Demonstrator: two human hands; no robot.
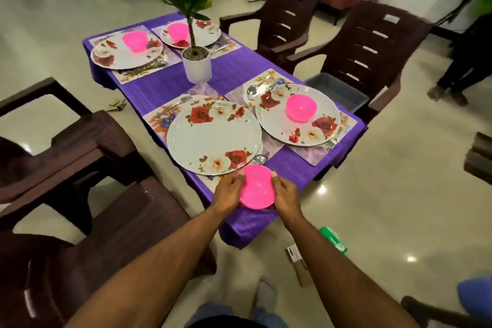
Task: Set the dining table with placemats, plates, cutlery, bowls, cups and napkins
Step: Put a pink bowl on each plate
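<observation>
We held the pink bowl (pixel 257 187) between both hands, left hand (pixel 229 192) and right hand (pixel 285 194) each with its grip curled round a side. It hung just nearer us than the empty floral plate (pixel 213 136), over the purple-covered surface (pixel 170 88). Beyond that plate stood the potted plant (pixel 196 61).

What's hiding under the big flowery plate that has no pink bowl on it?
A flowered placemat lies under the bare plate, with a fork at its far side and a spoon poking out beside it. The plate hides the mat's middle.
</observation>
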